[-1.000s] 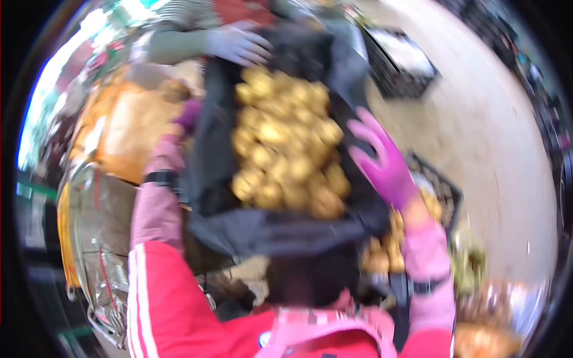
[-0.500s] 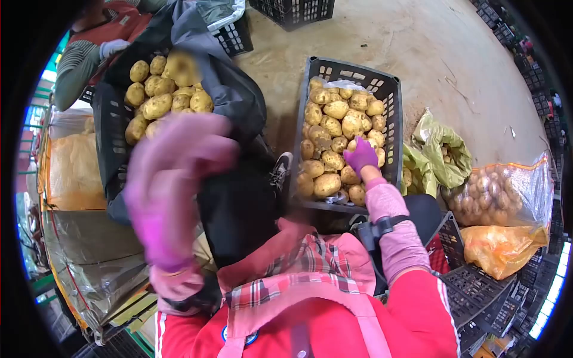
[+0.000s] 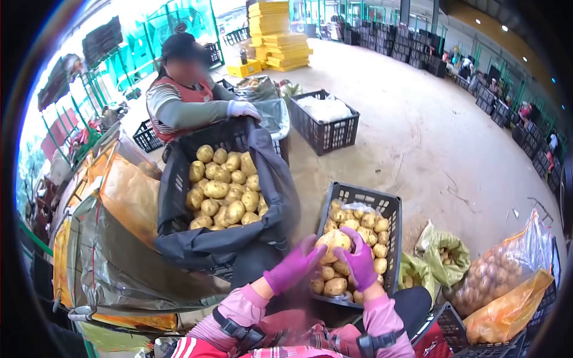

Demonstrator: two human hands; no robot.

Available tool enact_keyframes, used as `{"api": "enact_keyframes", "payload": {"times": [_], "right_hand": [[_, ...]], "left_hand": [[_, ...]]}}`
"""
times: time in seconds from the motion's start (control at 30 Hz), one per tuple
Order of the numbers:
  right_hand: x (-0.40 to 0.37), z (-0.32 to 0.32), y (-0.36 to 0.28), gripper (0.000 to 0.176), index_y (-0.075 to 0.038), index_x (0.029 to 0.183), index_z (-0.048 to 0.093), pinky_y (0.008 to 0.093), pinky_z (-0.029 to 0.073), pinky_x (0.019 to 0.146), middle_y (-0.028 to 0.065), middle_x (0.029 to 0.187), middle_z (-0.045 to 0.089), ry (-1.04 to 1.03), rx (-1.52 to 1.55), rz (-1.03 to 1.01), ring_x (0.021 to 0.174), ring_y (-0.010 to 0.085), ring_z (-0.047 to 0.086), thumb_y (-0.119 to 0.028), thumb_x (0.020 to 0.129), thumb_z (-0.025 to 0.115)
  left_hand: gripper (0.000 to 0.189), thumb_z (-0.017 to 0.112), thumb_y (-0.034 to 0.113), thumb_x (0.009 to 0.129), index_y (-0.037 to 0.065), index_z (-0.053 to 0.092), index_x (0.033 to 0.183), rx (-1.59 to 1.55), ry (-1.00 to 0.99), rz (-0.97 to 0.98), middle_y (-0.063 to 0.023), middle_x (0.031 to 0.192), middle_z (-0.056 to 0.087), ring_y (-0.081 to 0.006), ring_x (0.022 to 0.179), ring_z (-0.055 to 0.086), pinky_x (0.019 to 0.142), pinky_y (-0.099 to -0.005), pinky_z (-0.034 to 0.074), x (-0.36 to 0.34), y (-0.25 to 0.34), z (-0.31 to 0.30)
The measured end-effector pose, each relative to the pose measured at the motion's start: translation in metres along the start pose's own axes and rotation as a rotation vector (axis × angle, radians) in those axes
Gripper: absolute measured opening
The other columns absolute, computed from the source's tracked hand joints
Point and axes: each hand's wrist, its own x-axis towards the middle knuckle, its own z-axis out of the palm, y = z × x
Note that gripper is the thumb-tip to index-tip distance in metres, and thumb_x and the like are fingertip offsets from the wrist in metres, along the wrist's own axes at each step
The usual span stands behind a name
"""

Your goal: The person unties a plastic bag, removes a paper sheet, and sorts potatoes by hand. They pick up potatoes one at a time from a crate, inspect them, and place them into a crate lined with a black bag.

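A large potato (image 3: 334, 243) is held up between my two purple-gloved hands. My left hand (image 3: 296, 265) has its fingers against the potato's left side, and my right hand (image 3: 359, 262) grips it from the right. Directly below them stands a black plastic crate (image 3: 391, 209) filled with potatoes (image 3: 335, 287), partly hidden by my hands. To the left, a larger black crate lined with dark cloth (image 3: 277, 197) holds many more potatoes (image 3: 216, 190).
Behind the lined crate a person in a red vest (image 3: 185, 98) rests a gloved hand on its rim. A black crate with white plastic (image 3: 325, 128) stands farther back. Green sacks (image 3: 441, 256) and a clear bag of potatoes (image 3: 489, 268) lie at right.
My view has tilted up, showing more of the hall. My left hand has come from beside the lined crate to my right hand. A potato is now lifted between them.
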Motion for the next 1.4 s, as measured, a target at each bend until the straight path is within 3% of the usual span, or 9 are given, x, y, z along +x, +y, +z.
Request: {"api": "enact_keyframes", "payload": {"times": [0.1, 0.2, 0.4, 0.53, 0.6, 0.77, 0.97, 1.13, 1.4], "right_hand": [[-0.024, 0.033, -0.034, 0.048, 0.002, 0.130, 0.053, 0.0261, 0.046, 0.091, 0.0090, 0.125, 0.059, 0.043, -0.104, -0.317, 0.107, 0.0127, 0.056, -0.014, 0.088, 0.068], [-0.032, 0.041, -0.052, 0.039, 0.002, 0.130, 0.053, 0.0309, 0.040, 0.102, 0.0116, 0.127, 0.058, 0.061, -0.280, -0.345, 0.115, 0.0197, 0.055, -0.021, 0.100, 0.051], [-0.042, 0.055, -0.047, 0.065, 0.002, 0.143, 0.035, 0.0333, 0.036, 0.108, 0.0129, 0.141, 0.044, -0.029, 0.111, -0.255, 0.128, 0.0216, 0.045, -0.013, 0.088, 0.067], [-0.046, 0.060, -0.055, 0.072, 0.002, 0.145, 0.031, 0.0344, 0.037, 0.108, 0.0126, 0.143, 0.041, -0.086, 0.061, -0.297, 0.130, 0.0216, 0.044, -0.003, 0.084, 0.067], [-0.046, 0.058, -0.057, 0.066, 0.003, 0.142, 0.038, 0.0341, 0.038, 0.107, 0.0127, 0.141, 0.046, -0.068, -0.019, -0.289, 0.129, 0.0211, 0.045, -0.017, 0.087, 0.070], [-0.047, 0.057, -0.067, 0.061, 0.001, 0.134, 0.052, 0.0345, 0.041, 0.102, 0.0136, 0.136, 0.055, 0.042, -0.131, -0.247, 0.123, 0.0212, 0.052, -0.044, 0.093, 0.062], [-0.045, 0.068, -0.067, 0.061, 0.000, 0.143, 0.037, 0.0335, 0.036, 0.106, 0.0153, 0.134, 0.054, 0.037, -0.418, -0.287, 0.126, 0.0228, 0.049, -0.040, 0.100, 0.050], [-0.030, 0.056, -0.047, 0.062, 0.002, 0.135, 0.048, 0.0313, 0.051, 0.091, 0.0137, 0.125, 0.058, 0.181, -0.214, -0.190, 0.109, 0.0208, 0.061, -0.049, 0.100, 0.043], [-0.046, 0.034, -0.042, 0.042, 0.002, 0.128, 0.053, 0.0291, 0.054, 0.081, 0.0133, 0.108, 0.066, 0.249, 0.031, -0.007, 0.091, 0.0181, 0.066, -0.030, 0.101, 0.051]], "left_hand": [[0.058, 0.048, 0.049, 0.098, 0.010, 0.040, 0.140, -0.302, -0.223, -0.031, -0.0133, 0.125, 0.052, -0.0155, 0.105, 0.059, 0.071, -0.0295, 0.056, -0.004, 0.005, -0.016], [0.043, 0.040, 0.037, 0.103, 0.006, 0.050, 0.131, -0.037, 0.034, 0.573, -0.0081, 0.120, 0.053, -0.0149, 0.106, 0.056, 0.073, -0.0296, 0.057, 0.009, -0.018, -0.015], [0.041, 0.042, 0.031, 0.103, 0.001, 0.048, 0.131, 0.206, 0.144, 0.722, -0.0128, 0.122, 0.056, -0.0215, 0.109, 0.058, 0.086, -0.0338, 0.052, 0.003, -0.023, -0.035], [0.047, 0.049, 0.035, 0.101, 0.002, 0.045, 0.134, -0.463, -0.313, 0.200, -0.0131, 0.124, 0.056, -0.0227, 0.112, 0.058, 0.089, -0.0354, 0.052, -0.010, -0.012, -0.036], [0.056, 0.037, 0.043, 0.103, 0.002, 0.038, 0.141, 0.059, -0.099, 0.601, -0.0137, 0.131, 0.051, -0.0231, 0.115, 0.059, 0.089, -0.0340, 0.057, 0.005, -0.024, -0.040], [0.059, 0.040, 0.043, 0.102, 0.000, 0.036, 0.142, -0.480, -0.230, 0.418, -0.0141, 0.132, 0.050, -0.0239, 0.117, 0.058, 0.089, -0.0359, 0.057, -0.022, -0.002, -0.029], [0.058, 0.044, 0.041, 0.102, -0.002, 0.038, 0.140, -0.436, -0.165, 0.587, -0.0142, 0.132, 0.050, -0.0267, 0.117, 0.057, 0.088, -0.0383, 0.057, -0.004, -0.022, -0.032], [0.051, 0.054, 0.016, 0.098, 0.005, 0.034, 0.143, -0.364, -0.238, 0.516, -0.0108, 0.132, 0.046, -0.0221, 0.119, 0.053, 0.089, -0.0380, 0.057, -0.013, -0.017, -0.026], [0.048, 0.054, 0.037, 0.098, 0.000, 0.047, 0.128, -0.725, 0.258, 0.756, -0.0127, 0.113, 0.059, -0.0242, 0.103, 0.062, 0.084, -0.0364, 0.057, -0.046, 0.050, -0.083]]}}
